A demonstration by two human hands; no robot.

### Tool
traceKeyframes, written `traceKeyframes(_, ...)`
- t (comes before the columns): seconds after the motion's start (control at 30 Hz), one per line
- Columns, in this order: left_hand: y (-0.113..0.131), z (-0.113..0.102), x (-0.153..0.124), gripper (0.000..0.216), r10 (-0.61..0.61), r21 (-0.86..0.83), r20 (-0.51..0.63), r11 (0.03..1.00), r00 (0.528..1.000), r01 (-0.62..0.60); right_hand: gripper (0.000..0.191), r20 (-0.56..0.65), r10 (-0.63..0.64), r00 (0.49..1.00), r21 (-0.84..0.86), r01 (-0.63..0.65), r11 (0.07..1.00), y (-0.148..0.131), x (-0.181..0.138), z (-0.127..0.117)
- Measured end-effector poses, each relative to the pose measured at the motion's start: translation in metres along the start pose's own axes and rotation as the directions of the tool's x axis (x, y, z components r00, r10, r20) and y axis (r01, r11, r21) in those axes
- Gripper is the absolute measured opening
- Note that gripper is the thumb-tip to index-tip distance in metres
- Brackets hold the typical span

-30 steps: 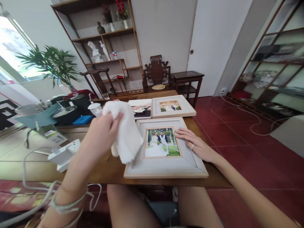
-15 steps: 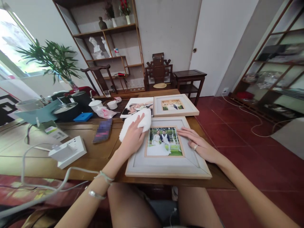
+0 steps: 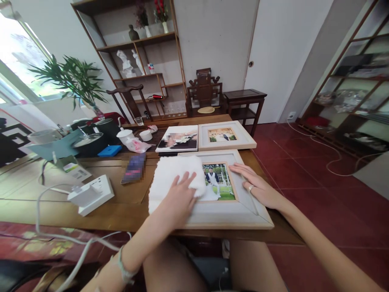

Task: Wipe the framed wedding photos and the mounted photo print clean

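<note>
A white-framed wedding photo [image 3: 240, 209] lies flat at the near edge of the wooden table [image 3: 127, 192]. My left hand [image 3: 178, 198] presses flat on a white cloth [image 3: 170, 172] spread over the frame's left side, fingers stretched out. My right hand [image 3: 257, 184], with a ring on it, lies flat and open on the frame's right border, holding it steady.
Behind lie a second framed photo [image 3: 226, 136] and an unframed print [image 3: 178, 138]. To the left are a white power strip [image 3: 91, 194] with cable, a phone [image 3: 133, 168], cups, pots and a blue box [image 3: 109, 151]. Red tiled floor lies to the right.
My left hand brought the bunched cloth down from the air onto the frame's top left corner, then spread it flat and slid toward me over the frame's left side. The right hand stayed put.
</note>
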State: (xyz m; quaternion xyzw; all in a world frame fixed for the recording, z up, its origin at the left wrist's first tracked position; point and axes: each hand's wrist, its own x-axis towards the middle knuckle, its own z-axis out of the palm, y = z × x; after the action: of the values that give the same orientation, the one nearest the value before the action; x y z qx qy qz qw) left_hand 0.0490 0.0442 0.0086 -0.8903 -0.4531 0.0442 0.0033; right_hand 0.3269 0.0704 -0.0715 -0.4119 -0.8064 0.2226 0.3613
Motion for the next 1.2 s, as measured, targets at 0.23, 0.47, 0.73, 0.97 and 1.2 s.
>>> traceKeyframes(0.23,0.03,0.009,-0.063,0.026,0.131,-0.07,-0.026,0.989,0.991,-0.133,0.052,0.008,-0.016,1.0,-0.012,0.016,1.0,0.0,0.0,0.0)
traceKeyframes(0.47,0.013,-0.002,-0.022,0.032,0.007,-0.025,-0.025,1.0,1.0,-0.008,0.051,0.008,-0.024,1.0,0.003,0.024,1.0,0.002,-0.001,0.001)
traceKeyframes(0.73,-0.026,-0.001,0.063,0.036,-0.236,-0.091,-0.196,0.971,0.952,0.222,0.05,0.009,-0.032,0.999,0.018,0.032,0.999,0.004,-0.001,0.001)
traceKeyframes(0.97,-0.001,-0.008,0.045,0.033,-0.07,0.021,-0.002,0.997,0.998,0.07,0.053,0.003,-0.01,1.0,0.033,0.01,0.999,0.002,-0.001,0.001)
traceKeyframes(1.2,0.04,-0.021,-0.044,0.036,0.161,0.001,0.039,0.987,0.986,-0.161,0.052,0.004,0.002,1.0,0.026,-0.002,1.0,0.001,-0.001,0.0)
